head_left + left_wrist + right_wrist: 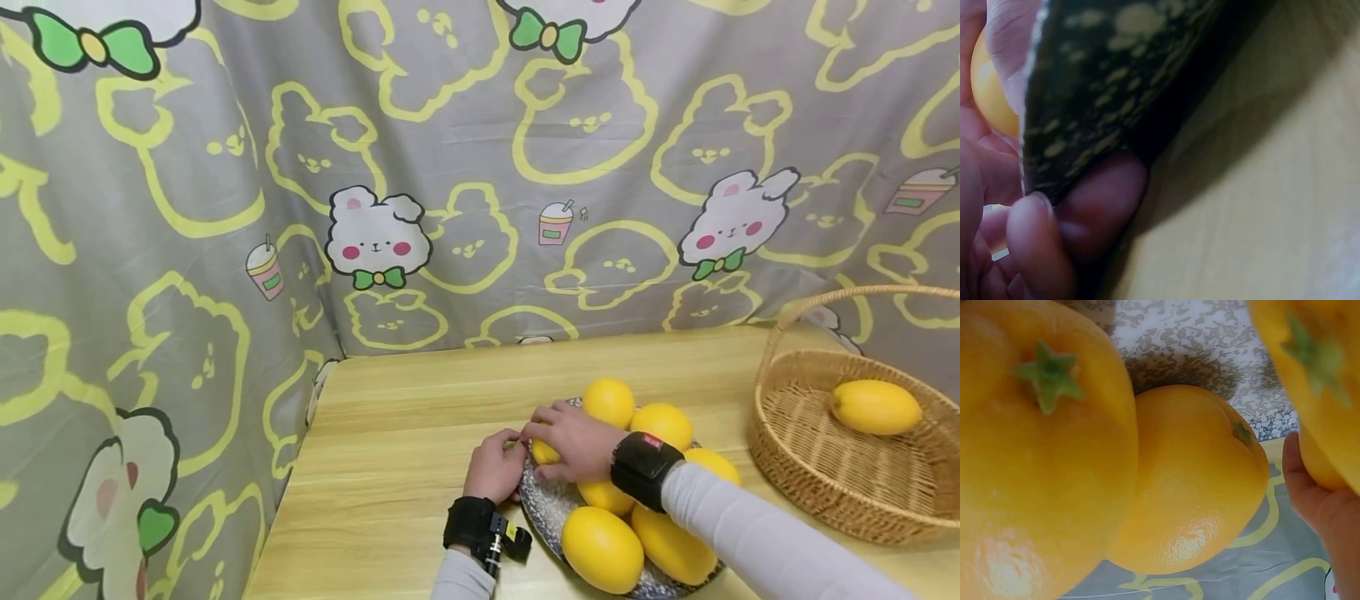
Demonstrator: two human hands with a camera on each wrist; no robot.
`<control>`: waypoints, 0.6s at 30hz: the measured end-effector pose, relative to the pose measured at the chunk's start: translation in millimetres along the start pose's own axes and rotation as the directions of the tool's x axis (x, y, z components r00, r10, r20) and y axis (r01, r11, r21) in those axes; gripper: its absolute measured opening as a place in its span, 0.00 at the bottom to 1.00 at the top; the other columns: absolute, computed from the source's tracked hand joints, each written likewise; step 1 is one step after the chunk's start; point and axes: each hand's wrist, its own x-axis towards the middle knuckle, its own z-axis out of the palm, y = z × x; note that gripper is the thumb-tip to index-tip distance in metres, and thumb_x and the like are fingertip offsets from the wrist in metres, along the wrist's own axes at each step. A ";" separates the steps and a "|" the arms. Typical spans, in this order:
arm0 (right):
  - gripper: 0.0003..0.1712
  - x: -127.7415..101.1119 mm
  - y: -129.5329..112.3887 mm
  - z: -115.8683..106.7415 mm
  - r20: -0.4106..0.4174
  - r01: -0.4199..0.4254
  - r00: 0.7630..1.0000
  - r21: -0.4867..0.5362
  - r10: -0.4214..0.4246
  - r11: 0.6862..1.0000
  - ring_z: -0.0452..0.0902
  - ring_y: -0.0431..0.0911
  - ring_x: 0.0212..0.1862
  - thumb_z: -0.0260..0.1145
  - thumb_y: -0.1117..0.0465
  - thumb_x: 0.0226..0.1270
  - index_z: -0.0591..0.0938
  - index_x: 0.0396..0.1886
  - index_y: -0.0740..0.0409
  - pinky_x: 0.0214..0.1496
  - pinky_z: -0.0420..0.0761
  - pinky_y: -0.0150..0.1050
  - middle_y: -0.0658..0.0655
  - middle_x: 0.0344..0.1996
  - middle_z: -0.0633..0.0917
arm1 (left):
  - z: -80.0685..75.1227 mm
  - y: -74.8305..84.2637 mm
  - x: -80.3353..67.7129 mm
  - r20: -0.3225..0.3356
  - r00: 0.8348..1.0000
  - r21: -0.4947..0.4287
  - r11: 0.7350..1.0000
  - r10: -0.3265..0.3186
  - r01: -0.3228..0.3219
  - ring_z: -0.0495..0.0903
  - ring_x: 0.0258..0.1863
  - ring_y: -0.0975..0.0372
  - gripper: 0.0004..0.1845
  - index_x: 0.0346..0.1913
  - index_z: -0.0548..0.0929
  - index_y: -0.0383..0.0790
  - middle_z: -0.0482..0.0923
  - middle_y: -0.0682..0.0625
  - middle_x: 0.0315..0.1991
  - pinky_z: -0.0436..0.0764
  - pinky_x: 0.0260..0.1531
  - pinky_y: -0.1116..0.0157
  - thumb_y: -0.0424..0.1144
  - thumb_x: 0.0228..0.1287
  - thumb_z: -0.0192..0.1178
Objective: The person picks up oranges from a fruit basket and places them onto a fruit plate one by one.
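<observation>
Right hand [573,440] arches over 1 lemon [545,452]; left hand [495,467] grips plate [543,508].

1. The person is wearing pale grey long sleeves on both arms.
2. A black wrist unit is sitting above the left hand [495,467], carrying a small yellow tag and a metal fitting.
3. A black band is wrapping the wrist of the right hand [573,440], showing a small red label.
</observation>
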 end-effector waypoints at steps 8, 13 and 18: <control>0.26 0.2 0.3 1.0 -0.001 0.010 1.000 0.012 -0.010 1.000 0.76 0.51 0.56 0.70 0.43 0.70 0.81 0.63 0.47 0.60 0.81 0.50 0.51 0.55 0.81 | -0.9 -0.7 -0.9 -0.005 1.000 0.004 1.000 -0.008 0.008 0.69 0.05 0.65 0.17 0.60 0.85 0.46 0.72 0.56 0.12 0.75 0.10 0.67 0.46 0.80 0.53; 0.25 -1.1 1.3 0.3 0.002 -0.001 1.000 0.016 0.001 1.000 0.76 0.51 0.57 0.70 0.43 0.70 0.81 0.61 0.47 0.61 0.81 0.51 0.51 0.55 0.81 | 0.7 -0.5 0.4 -0.001 1.000 0.008 1.000 0.000 0.000 0.69 0.05 0.66 0.16 0.60 0.85 0.46 0.72 0.56 0.12 0.75 0.09 0.68 0.46 0.80 0.52; 0.24 -2.6 2.5 -0.5 0.004 0.000 1.000 0.021 0.000 1.000 0.76 0.52 0.58 0.69 0.43 0.71 0.81 0.61 0.47 0.62 0.81 0.52 0.52 0.56 0.81 | 2.3 -0.7 2.5 -0.006 1.000 0.015 1.000 0.005 -0.005 0.69 0.05 0.66 0.16 0.58 0.85 0.46 0.76 0.54 0.14 0.76 0.09 0.68 0.45 0.80 0.52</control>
